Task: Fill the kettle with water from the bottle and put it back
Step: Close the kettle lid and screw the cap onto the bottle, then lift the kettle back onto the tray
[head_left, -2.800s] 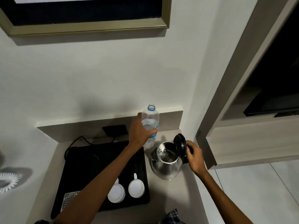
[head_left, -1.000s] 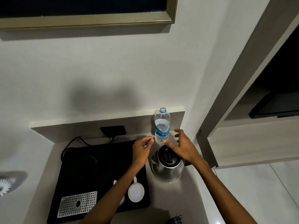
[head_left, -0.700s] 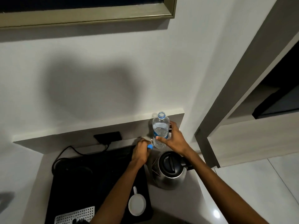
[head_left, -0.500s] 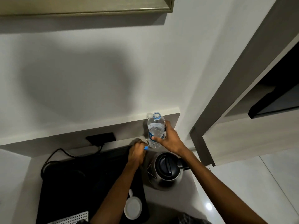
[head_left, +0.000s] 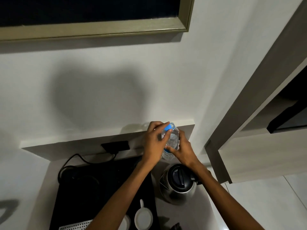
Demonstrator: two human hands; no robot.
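Kettle (head_left: 178, 182), steel with its black lid shut, stands on the counter (head_left: 184, 213) beside a black tray (head_left: 93, 188), not on its base. Behind it, the bottle (head_left: 171, 143) is upright. The right hand (head_left: 181, 151) is wrapped around the bottle's body. The left hand (head_left: 153, 141) pinches a blue cap (head_left: 167, 127) between its fingertips at the bottle's open mouth. Capping looks like the step in hand: seat the cap level, twist while the right hand keeps the bottle upright, then move the kettle.
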